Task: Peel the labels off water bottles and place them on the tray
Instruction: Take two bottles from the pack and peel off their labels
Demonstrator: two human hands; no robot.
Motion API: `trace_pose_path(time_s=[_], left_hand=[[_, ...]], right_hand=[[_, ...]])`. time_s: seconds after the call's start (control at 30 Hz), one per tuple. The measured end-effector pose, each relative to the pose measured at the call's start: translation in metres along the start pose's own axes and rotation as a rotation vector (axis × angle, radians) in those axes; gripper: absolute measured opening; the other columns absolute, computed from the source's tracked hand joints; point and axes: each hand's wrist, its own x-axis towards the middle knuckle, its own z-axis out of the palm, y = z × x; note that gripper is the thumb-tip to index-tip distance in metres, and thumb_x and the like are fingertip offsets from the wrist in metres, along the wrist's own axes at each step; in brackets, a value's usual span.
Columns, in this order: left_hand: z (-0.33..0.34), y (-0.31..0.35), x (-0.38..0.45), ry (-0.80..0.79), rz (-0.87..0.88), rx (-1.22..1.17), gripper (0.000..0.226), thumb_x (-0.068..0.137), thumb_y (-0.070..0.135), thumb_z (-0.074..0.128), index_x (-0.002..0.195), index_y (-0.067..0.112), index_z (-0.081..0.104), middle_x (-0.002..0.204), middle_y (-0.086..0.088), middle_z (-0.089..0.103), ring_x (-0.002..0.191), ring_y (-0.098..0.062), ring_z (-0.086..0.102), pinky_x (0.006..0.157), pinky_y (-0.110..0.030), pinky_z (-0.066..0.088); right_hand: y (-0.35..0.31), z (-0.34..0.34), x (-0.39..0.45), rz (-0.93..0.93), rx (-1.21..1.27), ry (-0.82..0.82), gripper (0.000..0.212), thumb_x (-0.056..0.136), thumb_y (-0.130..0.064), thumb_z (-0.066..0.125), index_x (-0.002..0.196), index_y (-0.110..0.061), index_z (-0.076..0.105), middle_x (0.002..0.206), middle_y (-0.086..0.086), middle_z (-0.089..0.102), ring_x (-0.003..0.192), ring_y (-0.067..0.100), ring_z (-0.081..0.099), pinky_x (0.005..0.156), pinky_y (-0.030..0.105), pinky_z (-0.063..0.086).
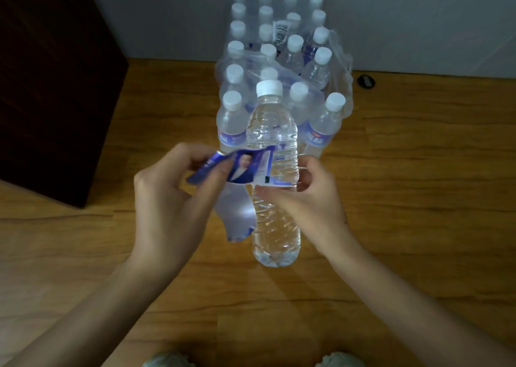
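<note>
Straight ahead on the wooden floor (418, 199) stands a shrink-wrapped pack of bottles (279, 59), white caps in rows, its clear film torn open at the near end; a dark cabinet (55, 73) fills the left and a small black disc (366, 81) lies by the wall. In front of the pack, the water bottle (275, 227) is held upright, ribbed clear plastic with a white cap. The right hand (307, 202) has its fingers closed around the bottle's waist. The left hand (173, 199) pinches the blue label (245, 168), thin glossy film, partly pulled away, one end clinging to the bottle and a pale strip hanging below. Two shoe toes (167, 359) show at the bottom edge.
</note>
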Motion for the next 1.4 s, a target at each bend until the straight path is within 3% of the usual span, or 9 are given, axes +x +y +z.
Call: trace_pose_path(time_s=[0.17, 0.33, 0.5, 0.6, 0.73, 0.93, 1.17, 1.27, 1.4], left_hand=[[0.010, -0.055, 0.010, 0.054, -0.407, -0.082, 0.022, 0.085, 0.006, 0.065, 0.101, 0.020, 0.059, 0.083, 0.015, 0.061, 0.071, 0.010, 0.061, 0.060, -0.006, 0.047], [0.027, -0.105, 0.020, -0.111, -0.515, 0.130, 0.041, 0.085, 0.008, 0.065, 0.124, 0.011, 0.053, 0.098, 0.004, 0.059, 0.084, -0.005, 0.058, 0.066, -0.018, 0.051], [0.045, -0.114, 0.025, -0.423, -0.425, 0.236, 0.070, 0.078, 0.020, 0.074, 0.139, 0.012, 0.040, 0.137, -0.009, 0.047, 0.123, -0.021, 0.047, 0.091, -0.025, 0.036], [0.041, -0.081, 0.020, -0.405, -0.347, -0.077, 0.064, 0.080, 0.027, 0.066, 0.138, 0.018, 0.042, 0.137, 0.004, 0.050, 0.127, -0.010, 0.046, 0.102, -0.030, 0.040], [0.026, -0.037, 0.011, -0.505, -0.286, -0.589, 0.074, 0.072, 0.028, 0.059, 0.141, 0.018, 0.034, 0.137, 0.002, 0.052, 0.125, -0.014, 0.052, 0.097, -0.034, 0.049], [0.036, -0.018, 0.013, -0.513, -0.181, -0.302, 0.087, 0.067, 0.024, 0.082, 0.131, 0.046, 0.027, 0.113, 0.045, 0.052, 0.110, 0.013, 0.054, 0.078, -0.008, 0.048], [0.047, -0.026, -0.005, -0.328, -0.180, -0.189, 0.087, 0.065, 0.015, 0.085, 0.124, 0.044, 0.028, 0.109, 0.038, 0.052, 0.103, 0.020, 0.051, 0.077, -0.001, 0.042], [0.053, -0.042, -0.009, -0.288, -0.191, -0.129, 0.086, 0.067, 0.015, 0.083, 0.124, 0.043, 0.025, 0.119, 0.031, 0.043, 0.102, 0.020, 0.046, 0.079, 0.004, 0.036], [0.067, -0.065, -0.016, -0.319, -0.243, -0.076, 0.083, 0.070, 0.019, 0.081, 0.129, 0.042, 0.027, 0.118, 0.038, 0.038, 0.111, 0.001, 0.046, 0.090, -0.020, 0.048]], right_hand=[[0.006, 0.000, -0.002, -0.041, -0.010, -0.007, 0.058, 0.058, -0.019, 0.088, 0.107, -0.024, 0.057, 0.090, -0.006, 0.072, 0.084, 0.007, 0.070, 0.077, 0.034, 0.057], [0.016, 0.006, 0.000, -0.077, -0.060, 0.010, 0.074, 0.051, -0.035, 0.084, 0.117, -0.025, 0.051, 0.108, 0.004, 0.063, 0.101, 0.015, 0.062, 0.082, 0.028, 0.054], [0.023, 0.012, 0.003, -0.107, -0.071, 0.004, 0.076, 0.054, -0.026, 0.089, 0.118, -0.025, 0.047, 0.110, -0.002, 0.062, 0.102, 0.011, 0.061, 0.081, 0.021, 0.049], [0.026, 0.012, 0.003, -0.131, -0.075, 0.003, 0.072, 0.056, -0.022, 0.089, 0.108, -0.040, 0.043, 0.108, -0.008, 0.062, 0.097, 0.001, 0.062, 0.081, 0.019, 0.049], [0.030, 0.013, 0.003, -0.151, -0.046, -0.002, 0.071, 0.055, -0.029, 0.089, 0.113, -0.028, 0.047, 0.108, -0.007, 0.065, 0.098, 0.004, 0.065, 0.086, 0.034, 0.055], [0.032, 0.012, 0.003, -0.183, -0.012, -0.014, 0.065, 0.056, -0.037, 0.085, 0.110, -0.024, 0.051, 0.105, -0.007, 0.068, 0.098, 0.005, 0.066, 0.086, 0.038, 0.055], [0.041, 0.004, -0.003, -0.382, -0.211, 0.004, 0.059, 0.071, -0.034, 0.080, 0.120, -0.037, 0.047, 0.116, -0.012, 0.063, 0.109, 0.001, 0.060, 0.086, 0.025, 0.053], [0.057, -0.010, -0.004, -0.540, -0.310, 0.163, 0.050, 0.073, -0.025, 0.076, 0.118, -0.015, 0.055, 0.112, -0.004, 0.060, 0.100, 0.000, 0.058, 0.078, 0.020, 0.053], [0.077, -0.026, 0.009, -0.440, -0.319, 0.295, 0.063, 0.068, -0.028, 0.078, 0.123, -0.023, 0.048, 0.113, -0.013, 0.049, 0.101, -0.006, 0.050, 0.077, 0.014, 0.048]])
